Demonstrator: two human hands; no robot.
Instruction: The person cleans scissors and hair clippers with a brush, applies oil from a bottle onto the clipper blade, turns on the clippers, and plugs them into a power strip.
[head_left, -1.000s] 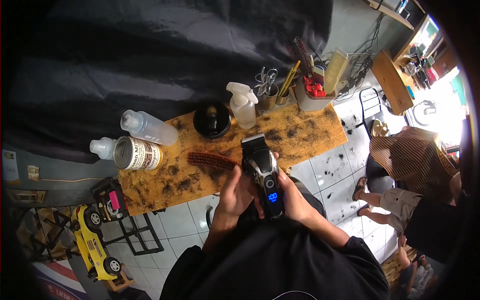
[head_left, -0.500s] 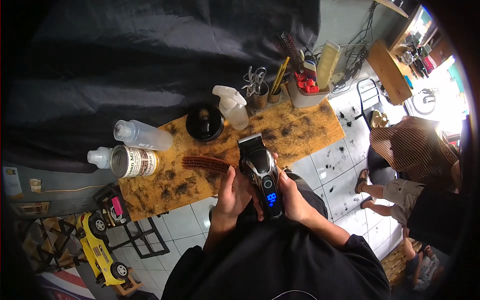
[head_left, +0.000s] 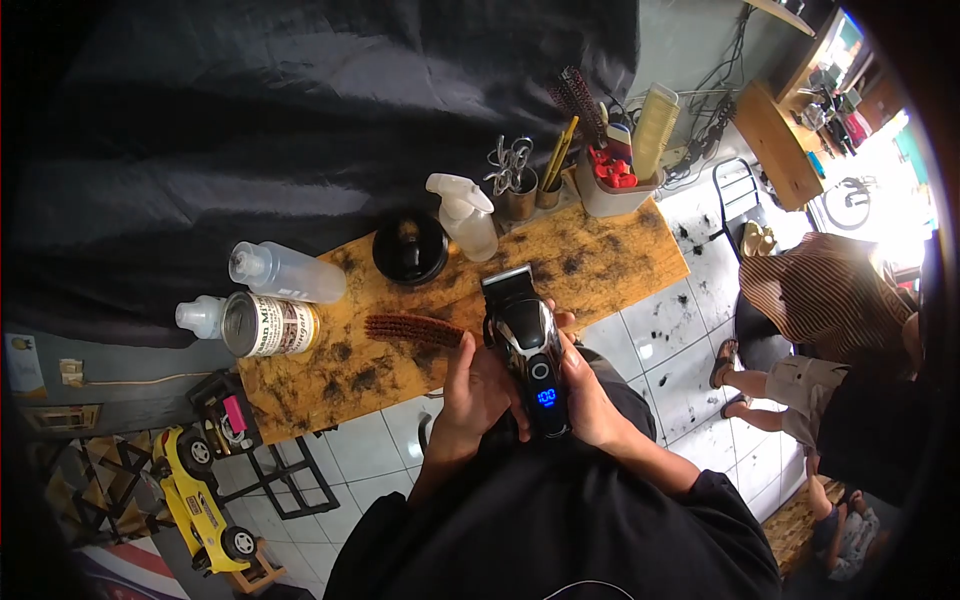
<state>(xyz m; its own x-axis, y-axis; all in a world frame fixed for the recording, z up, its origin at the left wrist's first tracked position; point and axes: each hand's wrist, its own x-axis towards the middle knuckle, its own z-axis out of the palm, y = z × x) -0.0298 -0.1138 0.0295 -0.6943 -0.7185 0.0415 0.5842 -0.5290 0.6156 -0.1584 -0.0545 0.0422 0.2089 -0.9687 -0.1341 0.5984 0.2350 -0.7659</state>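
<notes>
Black and silver hair clippers (head_left: 527, 345) point blade-up over the near edge of the wooden table, with a blue number lit on the body. My right hand (head_left: 588, 392) is wrapped round their right side, thumb on the front. On the other side my left hand (head_left: 474, 392) touches the clippers with its fingers partly behind them; its thumb is raised and apart. A reddish-brown bristle brush (head_left: 413, 329) lies on the table just beyond my left thumb. Behind it stand a round black container (head_left: 410, 247) and a spray bottle (head_left: 468, 217).
Hair clippings cover the table (head_left: 625, 255). A tin (head_left: 268, 324) and clear bottles (head_left: 287, 272) stand left; cups of scissors (head_left: 520, 193) and a comb box (head_left: 620, 190) stand at the back. Left below is a yellow toy car (head_left: 200, 508). People are at the right, one under a striped cape (head_left: 830, 295).
The view has shifted slightly, so the table items appear a little further left. The clippers have tilted a little in my hands, which stay around them.
</notes>
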